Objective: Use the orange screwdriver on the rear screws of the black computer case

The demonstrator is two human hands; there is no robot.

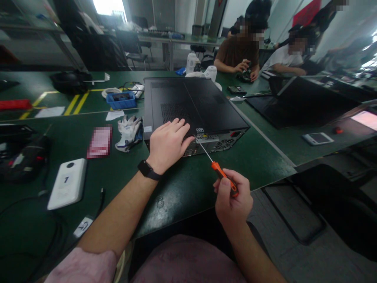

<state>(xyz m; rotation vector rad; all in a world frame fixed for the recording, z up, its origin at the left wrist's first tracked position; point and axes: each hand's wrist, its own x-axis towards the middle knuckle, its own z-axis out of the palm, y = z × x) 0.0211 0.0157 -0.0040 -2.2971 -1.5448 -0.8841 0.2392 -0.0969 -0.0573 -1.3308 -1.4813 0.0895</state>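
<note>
A black desktop computer case (pixel 203 102) lies on its side on the green table, its rear panel with a fan grille (pixel 224 144) facing me. My left hand (pixel 169 141) rests flat on the case's near edge, fingers stretched over the top and thumb near the rear edge. In my right hand (pixel 234 196) is a screwdriver (pixel 219 169) with an orange and black handle, gripped between thumb and fingers. Its thin shaft slants up to the left, and the tip meets the rear edge of the case beside my left thumb. Whether a screw sits there is too small to tell.
Left of the case lie work gloves (pixel 129 133), a blue bin (pixel 121 100), a pink packet (pixel 100 141) and a white power bank (pixel 67 184) with cables. A phone (pixel 318 138) lies on the right. Across the table a person (pixel 240 57) handles a dark part.
</note>
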